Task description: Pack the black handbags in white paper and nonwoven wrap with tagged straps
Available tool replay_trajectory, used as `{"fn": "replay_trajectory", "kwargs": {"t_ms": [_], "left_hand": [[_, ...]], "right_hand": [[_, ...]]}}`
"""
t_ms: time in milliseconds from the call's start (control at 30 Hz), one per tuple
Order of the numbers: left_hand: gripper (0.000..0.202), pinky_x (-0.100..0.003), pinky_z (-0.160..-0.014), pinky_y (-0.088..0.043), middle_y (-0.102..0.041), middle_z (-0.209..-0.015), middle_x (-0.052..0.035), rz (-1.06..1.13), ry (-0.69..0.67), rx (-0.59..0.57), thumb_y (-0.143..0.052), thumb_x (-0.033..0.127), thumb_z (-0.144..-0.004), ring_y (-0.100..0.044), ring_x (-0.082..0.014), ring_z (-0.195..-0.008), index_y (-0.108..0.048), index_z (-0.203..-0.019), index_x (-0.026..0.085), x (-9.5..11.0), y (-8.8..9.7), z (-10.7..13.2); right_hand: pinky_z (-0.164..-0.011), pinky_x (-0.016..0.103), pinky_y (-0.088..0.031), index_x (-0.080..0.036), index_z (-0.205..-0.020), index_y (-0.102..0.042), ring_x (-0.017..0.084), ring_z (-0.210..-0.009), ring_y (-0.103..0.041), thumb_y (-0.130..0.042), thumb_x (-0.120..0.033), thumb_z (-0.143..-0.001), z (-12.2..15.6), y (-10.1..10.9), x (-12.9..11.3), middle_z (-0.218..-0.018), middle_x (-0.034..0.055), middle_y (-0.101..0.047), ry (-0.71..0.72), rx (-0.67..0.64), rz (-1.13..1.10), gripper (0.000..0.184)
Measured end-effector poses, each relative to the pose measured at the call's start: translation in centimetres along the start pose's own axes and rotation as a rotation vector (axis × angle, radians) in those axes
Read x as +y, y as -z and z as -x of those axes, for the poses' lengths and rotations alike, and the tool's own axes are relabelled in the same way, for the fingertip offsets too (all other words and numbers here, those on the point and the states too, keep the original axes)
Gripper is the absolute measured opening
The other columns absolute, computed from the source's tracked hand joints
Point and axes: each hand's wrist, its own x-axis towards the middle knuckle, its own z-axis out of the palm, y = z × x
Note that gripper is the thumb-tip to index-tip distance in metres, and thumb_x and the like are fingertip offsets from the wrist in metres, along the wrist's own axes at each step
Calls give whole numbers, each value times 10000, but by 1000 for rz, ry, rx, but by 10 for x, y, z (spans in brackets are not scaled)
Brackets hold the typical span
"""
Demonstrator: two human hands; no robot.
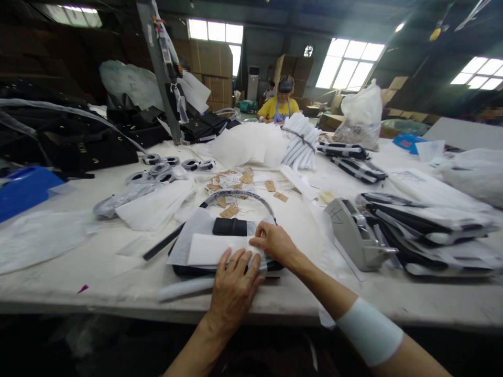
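Observation:
A black handbag [184,270] lies in front of me, mostly hidden under translucent white wrapping paper [181,242]. Its plastic-wrapped handle [239,193] arches away from me. On the paper rest a small black pouch-like piece [230,226] and, nearer me, a folded white foam sheet [208,248]. My left hand [236,283] lies flat with fingers spread, pressing the foam sheet's right part. Beside it, my right hand [273,242] pinches the white wrapping paper at the bag's right side; its fingertips partly cover the paper's edge. A black strap [163,242] sticks out left.
A grey tape dispenser [351,235] stands at right, before stacked wrapped bags [428,230]. Behind the bag lie brown tags [230,211], white sheets [247,141] and white rolls [301,141]. Wrapped coils [159,168] sit left. A person in yellow [271,109] is across the table.

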Motion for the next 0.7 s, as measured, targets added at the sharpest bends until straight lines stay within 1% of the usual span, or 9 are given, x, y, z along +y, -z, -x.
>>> {"fn": "replay_trajectory", "kwargs": {"t_ms": [67,167,233,300,367,400,500,600,700], "left_hand": [[315,-497,-1082,-345,-673,-1177,-59,-13,8,-11,-535,312,-940,-582,-253,-1147,-591,-1236,222,0,-1,0],[337,-496,-1092,-334,-668,-1182,-49,-29,17,-39,-566,320,-923,-578,-253,-1152,-584,-1250,242,1,-1,1],[361,-490,-1094,-330,-666,-1187,-47,-42,18,-59,-580,328,-913,-578,-252,-1153,-577,-1265,250,1,0,0],[373,-482,-1092,-325,-666,-1190,-44,-54,7,-65,-581,332,-911,-581,-249,-1150,-573,-1277,260,0,1,0],[379,-476,-1089,-317,-669,-1188,-43,-67,-21,-53,-572,331,-913,-585,-247,-1142,-571,-1287,269,-4,0,1],[384,-480,-1087,-311,-672,-1180,-48,-81,-40,-39,-567,333,-912,-587,-252,-1136,-570,-1291,269,-6,-2,1],[435,-492,-1070,-309,-666,-1193,-74,-134,-149,-11,-563,343,-899,-584,-274,-1130,-548,-1327,267,-15,-9,1],[455,-507,-1059,-313,-665,-1185,-96,-164,-186,11,-556,362,-891,-587,-289,-1116,-548,-1333,254,-20,-13,0],[443,-509,-1052,-319,-671,-1163,-103,-177,-187,15,-537,377,-898,-594,-291,-1098,-563,-1321,249,-18,-11,0]], "right_hand": [[-496,221,-347,-205,-792,-647,106,-500,-489,-682,-339,-777,10,13,6,-574,-53,-554,4,47,-185,139],[-455,231,-387,-189,-853,-656,113,-463,-493,-611,-473,-811,39,55,30,-593,-36,-567,-16,239,-364,290],[-462,247,-412,-178,-869,-665,133,-490,-522,-627,-538,-770,64,93,57,-630,-6,-604,-86,405,-317,374],[-505,279,-439,-182,-886,-678,155,-501,-545,-633,-554,-744,89,131,90,-641,9,-625,-188,559,-183,401],[-607,316,-468,-199,-884,-694,202,-622,-611,-619,-526,-740,109,162,123,-721,36,-673,-297,668,-28,365],[-665,329,-472,-202,-884,-701,229,-719,-635,-619,-493,-733,117,173,139,-787,52,-694,-347,685,11,338],[-749,323,-464,-184,-860,-714,262,-904,-634,-628,-417,-713,123,189,178,-890,78,-715,-471,647,-34,289],[-645,281,-458,-170,-724,-708,226,-790,-639,-615,-454,-734,111,186,201,-768,69,-709,-506,570,-134,300],[-537,247,-405,-148,-661,-698,169,-630,-593,-628,-515,-737,95,179,209,-671,67,-687,-512,485,-247,381]]}}
